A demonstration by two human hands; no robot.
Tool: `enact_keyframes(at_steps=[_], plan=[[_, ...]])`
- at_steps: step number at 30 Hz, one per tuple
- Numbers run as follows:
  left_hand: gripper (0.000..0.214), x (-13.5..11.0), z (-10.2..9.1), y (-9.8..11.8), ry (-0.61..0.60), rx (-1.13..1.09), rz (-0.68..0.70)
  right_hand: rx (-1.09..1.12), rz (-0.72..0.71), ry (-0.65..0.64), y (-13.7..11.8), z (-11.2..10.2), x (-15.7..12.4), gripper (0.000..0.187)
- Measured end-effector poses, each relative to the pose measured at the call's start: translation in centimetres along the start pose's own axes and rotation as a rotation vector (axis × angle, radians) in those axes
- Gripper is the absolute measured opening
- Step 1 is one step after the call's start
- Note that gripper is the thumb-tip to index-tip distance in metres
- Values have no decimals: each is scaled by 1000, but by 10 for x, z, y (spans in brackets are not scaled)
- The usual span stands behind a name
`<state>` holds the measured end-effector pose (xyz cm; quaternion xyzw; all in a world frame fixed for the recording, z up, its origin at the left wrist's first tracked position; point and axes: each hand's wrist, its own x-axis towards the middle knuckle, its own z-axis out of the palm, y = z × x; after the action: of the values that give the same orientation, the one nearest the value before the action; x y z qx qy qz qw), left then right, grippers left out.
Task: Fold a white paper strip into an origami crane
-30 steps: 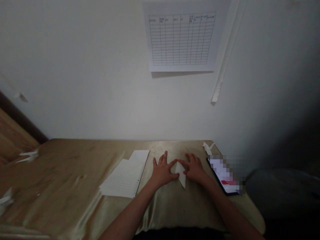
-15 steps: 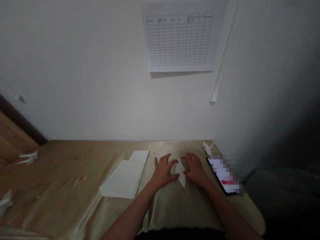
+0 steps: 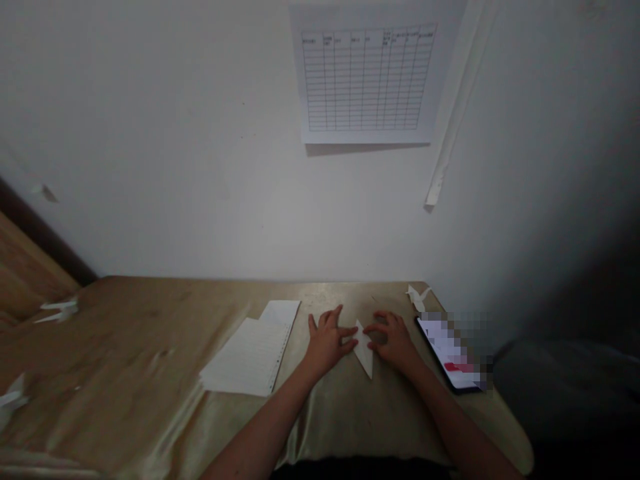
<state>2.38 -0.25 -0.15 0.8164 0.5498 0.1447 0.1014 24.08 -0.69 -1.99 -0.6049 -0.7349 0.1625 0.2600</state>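
Observation:
A small folded white paper [image 3: 364, 352], pointed at both ends, lies on the tan cloth-covered table [image 3: 150, 360]. My left hand [image 3: 327, 340] rests flat at its left side, fingers spread, thumb and forefinger touching its left edge. My right hand [image 3: 395, 340] is on its right side with fingers curled, fingertips pressing the paper's upper right edge. Neither hand lifts it off the table.
A stack of lined loose-leaf sheets [image 3: 253, 353] lies left of my hands. A lit phone [image 3: 450, 353] sits at the right edge, with a small folded paper figure [image 3: 417, 295] behind it. More paper figures [image 3: 57, 308] lie far left. A printed table sheet [image 3: 367, 77] hangs on the wall.
My right hand's fingers have curled up from flat to a fingertip press on the paper's edge. My left hand has shifted slightly along the left edge. The paper stays in place.

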Motion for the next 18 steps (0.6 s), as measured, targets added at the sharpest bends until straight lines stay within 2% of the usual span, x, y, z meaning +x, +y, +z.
enact_keyframes(at_steps=[8,18], plan=[[52,3,6,2,-40,34,-27,-86,42,-55,-7,-1,1,51],[59,7,9,-2,-27,97,2,-232,54,-161,-13,3,2,70]])
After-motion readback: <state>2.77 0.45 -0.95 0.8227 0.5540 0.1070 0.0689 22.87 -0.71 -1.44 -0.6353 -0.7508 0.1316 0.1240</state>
